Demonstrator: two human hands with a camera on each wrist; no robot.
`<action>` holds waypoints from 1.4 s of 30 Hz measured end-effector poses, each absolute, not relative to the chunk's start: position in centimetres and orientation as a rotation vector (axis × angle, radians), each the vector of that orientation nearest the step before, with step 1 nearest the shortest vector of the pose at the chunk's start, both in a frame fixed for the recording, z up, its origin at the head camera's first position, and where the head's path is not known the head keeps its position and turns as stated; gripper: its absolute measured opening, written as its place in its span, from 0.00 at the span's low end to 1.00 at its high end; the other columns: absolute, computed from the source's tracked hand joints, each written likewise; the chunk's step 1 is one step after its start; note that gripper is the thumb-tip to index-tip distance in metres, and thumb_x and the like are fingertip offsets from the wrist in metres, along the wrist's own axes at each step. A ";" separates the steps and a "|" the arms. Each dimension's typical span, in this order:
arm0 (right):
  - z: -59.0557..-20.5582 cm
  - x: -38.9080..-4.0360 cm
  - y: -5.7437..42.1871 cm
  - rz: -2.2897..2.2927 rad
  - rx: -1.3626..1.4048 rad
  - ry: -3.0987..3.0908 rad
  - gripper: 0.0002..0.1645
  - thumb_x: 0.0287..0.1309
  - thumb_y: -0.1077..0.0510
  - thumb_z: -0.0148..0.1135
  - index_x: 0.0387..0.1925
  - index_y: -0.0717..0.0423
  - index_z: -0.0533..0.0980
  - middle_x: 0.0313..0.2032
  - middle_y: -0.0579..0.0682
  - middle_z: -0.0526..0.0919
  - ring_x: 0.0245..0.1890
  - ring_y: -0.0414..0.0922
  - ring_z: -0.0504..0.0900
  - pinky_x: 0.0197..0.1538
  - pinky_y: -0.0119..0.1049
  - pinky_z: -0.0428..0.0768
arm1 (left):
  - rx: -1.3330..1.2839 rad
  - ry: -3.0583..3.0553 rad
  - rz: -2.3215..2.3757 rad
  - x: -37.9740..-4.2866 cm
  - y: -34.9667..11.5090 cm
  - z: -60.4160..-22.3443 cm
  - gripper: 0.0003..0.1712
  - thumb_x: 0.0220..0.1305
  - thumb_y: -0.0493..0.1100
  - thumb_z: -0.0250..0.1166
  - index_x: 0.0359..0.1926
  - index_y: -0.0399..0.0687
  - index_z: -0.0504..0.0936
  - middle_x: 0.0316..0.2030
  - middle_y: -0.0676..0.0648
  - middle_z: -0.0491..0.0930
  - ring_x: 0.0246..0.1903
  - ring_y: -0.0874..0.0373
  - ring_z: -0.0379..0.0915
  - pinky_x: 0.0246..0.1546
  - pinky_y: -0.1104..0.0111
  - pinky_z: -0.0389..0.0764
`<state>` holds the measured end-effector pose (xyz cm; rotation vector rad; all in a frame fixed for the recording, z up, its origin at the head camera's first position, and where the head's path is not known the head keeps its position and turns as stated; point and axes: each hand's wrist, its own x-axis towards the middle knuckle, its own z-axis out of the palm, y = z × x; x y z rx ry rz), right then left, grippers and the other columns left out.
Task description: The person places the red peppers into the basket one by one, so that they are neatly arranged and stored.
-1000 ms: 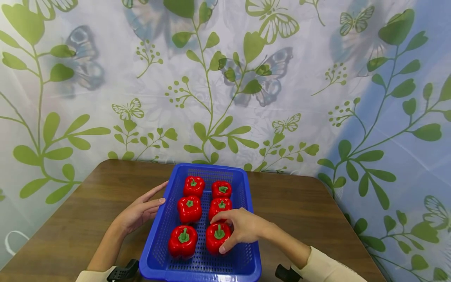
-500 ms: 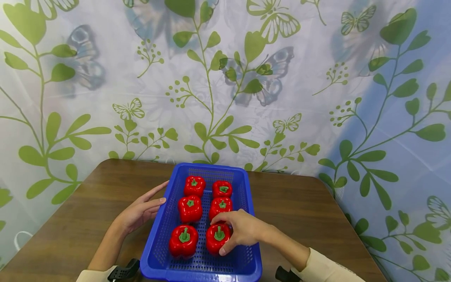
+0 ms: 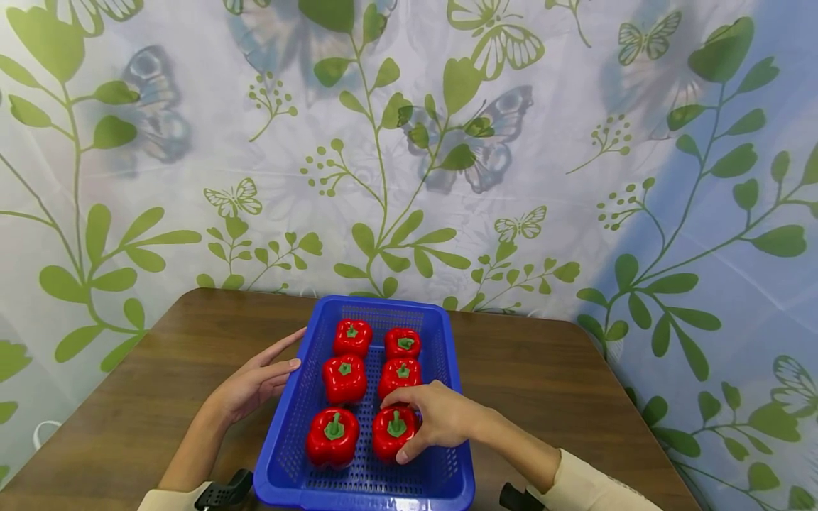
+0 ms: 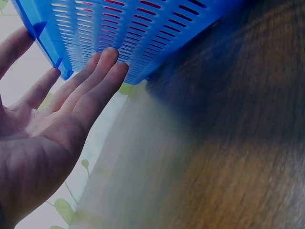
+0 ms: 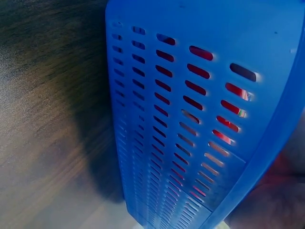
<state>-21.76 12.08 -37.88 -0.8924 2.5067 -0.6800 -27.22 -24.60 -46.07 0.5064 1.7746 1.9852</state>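
A blue slotted plastic basket (image 3: 275, 454) holds several glossy red bell peppers with green stems, set in two columns. My right hand (image 3: 444, 415) reaches over the basket's right side and grips the front right bell pepper (image 3: 391, 443), thumb at its near side and fingers at its far side. Beside it sits the front left bell pepper (image 3: 331, 438). My left hand (image 3: 246, 390) touches the basket's left side with fingers extended; in the left wrist view its fingertips (image 4: 110, 55) lie against the slotted wall. The right wrist view shows mostly the basket's outer wall (image 5: 190, 119).
The basket stands on a brown wooden table (image 3: 530, 383). Behind the table hangs a pale curtain (image 3: 409, 177) printed with green leaves and butterflies. A black wrist strap (image 3: 224, 490) is on the left arm, and a black device (image 3: 520, 497) is below the right wrist.
Both hands and the bell peppers keep practically the same places. The right hand still holds the front right bell pepper, with only a very slight shift.
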 end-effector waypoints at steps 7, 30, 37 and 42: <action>-37.9 -21.7 12.0 -0.682 -0.892 2.499 0.39 0.42 0.43 0.83 0.58 0.40 0.78 0.52 0.36 0.84 0.52 0.34 0.78 0.57 0.35 0.76 | 0.506 1.777 1.982 -27.3 -24.6 -46.2 0.37 0.79 0.43 0.50 0.82 0.56 0.45 0.71 0.35 0.68 0.62 0.47 0.78 0.59 0.61 0.81; -37.1 -22.3 12.7 -0.585 -0.904 2.422 0.45 0.41 0.49 0.84 0.64 0.41 0.76 0.56 0.37 0.82 0.54 0.33 0.78 0.54 0.31 0.79 | 0.491 1.788 1.986 -27.2 -24.3 -45.8 0.38 0.78 0.42 0.51 0.82 0.55 0.47 0.67 0.37 0.74 0.60 0.46 0.80 0.59 0.61 0.82; -37.1 -22.4 12.7 -0.601 -0.891 2.427 0.40 0.41 0.51 0.84 0.59 0.40 0.78 0.51 0.36 0.83 0.48 0.32 0.78 0.50 0.29 0.79 | 0.475 1.803 1.982 -27.3 -24.3 -45.8 0.38 0.78 0.42 0.52 0.82 0.55 0.48 0.67 0.37 0.74 0.60 0.47 0.80 0.58 0.61 0.82; -37.0 -22.3 12.7 -0.596 -0.882 2.440 0.38 0.40 0.50 0.85 0.56 0.39 0.78 0.49 0.36 0.83 0.48 0.33 0.78 0.48 0.29 0.79 | 0.477 1.817 1.978 -27.3 -24.3 -45.7 0.38 0.78 0.43 0.53 0.82 0.55 0.48 0.67 0.36 0.73 0.60 0.47 0.80 0.58 0.61 0.82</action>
